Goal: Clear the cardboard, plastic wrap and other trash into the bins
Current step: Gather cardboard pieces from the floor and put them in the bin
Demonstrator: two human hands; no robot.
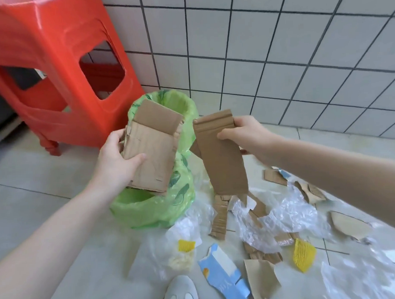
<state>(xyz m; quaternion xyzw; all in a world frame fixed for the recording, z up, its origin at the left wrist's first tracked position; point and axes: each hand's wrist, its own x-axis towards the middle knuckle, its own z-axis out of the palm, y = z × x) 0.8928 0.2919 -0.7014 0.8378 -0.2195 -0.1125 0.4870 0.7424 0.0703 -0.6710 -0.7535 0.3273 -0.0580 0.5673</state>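
White wall tiles and a pale tiled floor frame the corner where I stand. My left hand (116,161) clamps a folded cardboard flap (149,148) directly over the green-bagged bin (170,181), its long axis tilted toward the mouth. My right hand (243,134) pinches a narrower cardboard strip (221,157) hanging just right of the bin, so the left piece should drop first. Plastic wrap (290,215), torn card and yellow foam netting (304,257) litter the floor near my shoe (180,292); a red stool (55,71) stands behind.
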